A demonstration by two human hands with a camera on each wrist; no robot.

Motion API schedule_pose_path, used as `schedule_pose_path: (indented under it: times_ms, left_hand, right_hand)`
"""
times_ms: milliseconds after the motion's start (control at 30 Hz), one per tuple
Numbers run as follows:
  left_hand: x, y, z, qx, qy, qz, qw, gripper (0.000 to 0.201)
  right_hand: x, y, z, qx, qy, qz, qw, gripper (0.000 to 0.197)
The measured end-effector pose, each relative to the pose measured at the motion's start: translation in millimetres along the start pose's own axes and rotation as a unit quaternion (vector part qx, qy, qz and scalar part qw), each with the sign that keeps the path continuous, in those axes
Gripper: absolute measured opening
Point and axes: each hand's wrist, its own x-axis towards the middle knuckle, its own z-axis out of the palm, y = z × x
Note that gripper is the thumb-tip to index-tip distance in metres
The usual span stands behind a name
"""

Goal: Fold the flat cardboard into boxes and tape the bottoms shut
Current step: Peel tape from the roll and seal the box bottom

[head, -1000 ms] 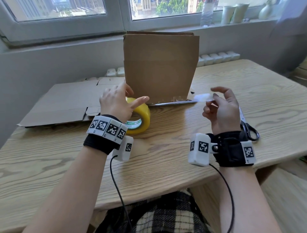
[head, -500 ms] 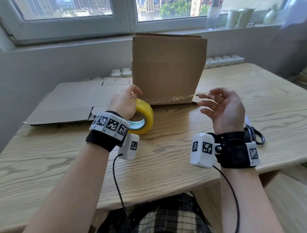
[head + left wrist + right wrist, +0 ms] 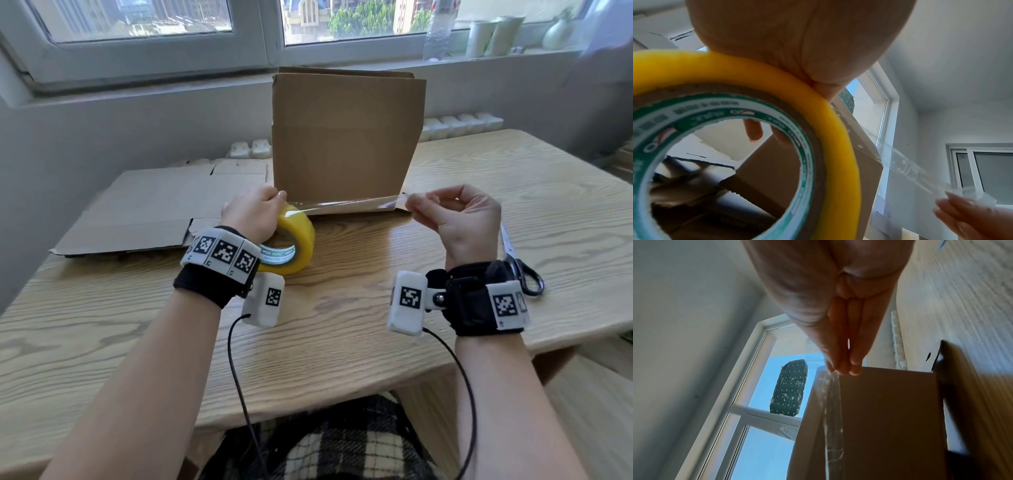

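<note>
- Since the yellow roll of clear packing tape (image 3: 291, 240) has to stay put while a strip comes off it, my left hand (image 3: 255, 214) grips it from above, roll standing on edge on the pale wood-grain table (image 3: 342, 342), fingers curled over the rim w/ tips hooked into the core.
- My right hand (image 3: 459, 219) pinches the free end of the clear tape strip (image 3: 349, 202) betw. thumb and fingertips; strip runs taut across the front of the brown folded cardboard box (image 3: 346, 137), near its base, not yet stuck as far as I can judge.
- Box stands upright mid-table just behind both hands; whether its bottom is taped I can't tell.
- Flat brown cardboard sheets (image 3: 154, 205) lie to the left, unfolded, so more boxes remain imo.
- Black-handled scissors (image 3: 522, 270) sit just right of my right wrist, handy for the cut.
- Head view gives the layout only; left wrist view shows the fingertips (image 3: 754, 129) inside the green-printed core, hidden from above.
- Right wrist view shows the pinch (image 3: 840, 363) closed right on the strip's end, edge-on; roll not in it.
</note>
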Motion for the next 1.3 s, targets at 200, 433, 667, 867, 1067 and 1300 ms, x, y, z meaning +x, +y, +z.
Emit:
schedule_pose_path:
  times_ms: [200, 433, 667, 867, 1067, 1300]
  left_hand:
    - [-4.1, 7.1, 1.2, 0.019, 0.020, -0.006, 1.000, 0.036]
    - [1.4, -9.9, -2.6, -0.045, 0.040, -0.001, 0.998, 0.031]
    - [11.1, -22.5, -9.9, -0.057, 0.005, 0.004, 0.998, 0.036]
    - [9.8, -11.8, -14.6, -0.016, 0.046, 0.073, 0.996, 0.030]
    - [6.2, 2.0, -0.1, 0.075, 0.146, 0.140, 0.976, 0.008]
    - [-26.8, 16.2, -29.5, -0.122, -0.016, 0.087, 0.989, 0.040]
  right_hand:
    - [-1.1, 13.1, -5.6, 0.046, 0.025, 0.058, 0.997, 0.023]
    - [-8.0, 20.2, -10.7, 0.037, -0.029, 0.070, 0.996, 0.019]
    - [-12.2, 18.1, -19.7, -0.008, -0.041, 0.015, 0.999, 0.020]
    - [3.9, 10.9, -53.1, -0.089, 0.038, -0.013, 0.995, 0.021]
    - [15.3, -1.0, -45.3, -0.119, 0.084, -0.052, 0.988, 0.022]
    - [21.7, -10.2, -27.9, -0.164, 0.104, -0.101, 0.976, 0.023]
